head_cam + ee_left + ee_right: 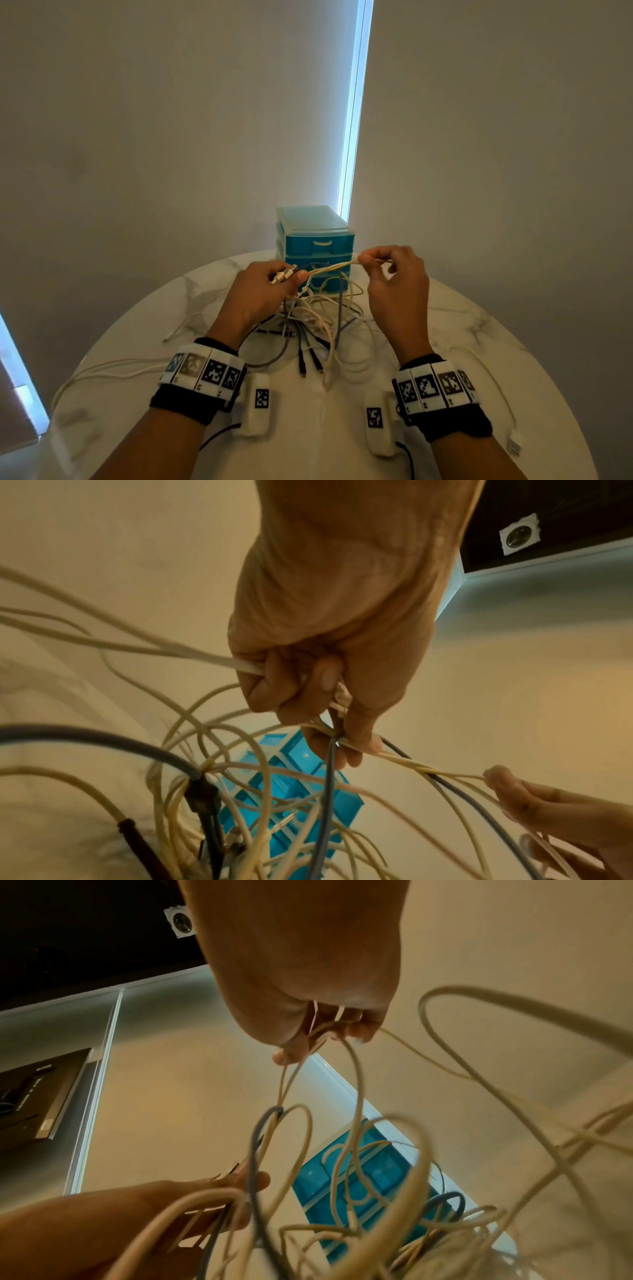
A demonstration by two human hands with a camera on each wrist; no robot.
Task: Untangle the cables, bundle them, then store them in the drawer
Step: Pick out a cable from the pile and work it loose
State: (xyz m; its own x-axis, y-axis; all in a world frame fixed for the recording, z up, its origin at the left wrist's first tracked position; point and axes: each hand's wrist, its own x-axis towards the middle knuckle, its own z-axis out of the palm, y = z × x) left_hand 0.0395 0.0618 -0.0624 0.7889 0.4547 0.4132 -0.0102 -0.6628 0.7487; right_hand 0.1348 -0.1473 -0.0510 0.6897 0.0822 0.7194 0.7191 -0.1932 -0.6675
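Note:
A tangle of white and dark cables (318, 315) lies mid-table and hangs from both raised hands. My left hand (270, 284) grips several cable ends, whose white plugs (282, 275) stick out past the thumb; in the left wrist view its fingers (291, 696) curl round white and dark strands. My right hand (383, 263) pinches two or three white cables (337, 267) stretched between the hands; the right wrist view shows its fingertips (284, 1054) pressed on those strands. A small blue drawer unit (315, 246) with all its drawers closed stands behind the tangle.
The round white marble table (479, 342) carries loose white cable runs at its left (102, 370) and right, one ending in a USB plug (513, 445) near the right edge. Pale walls stand behind the drawer unit.

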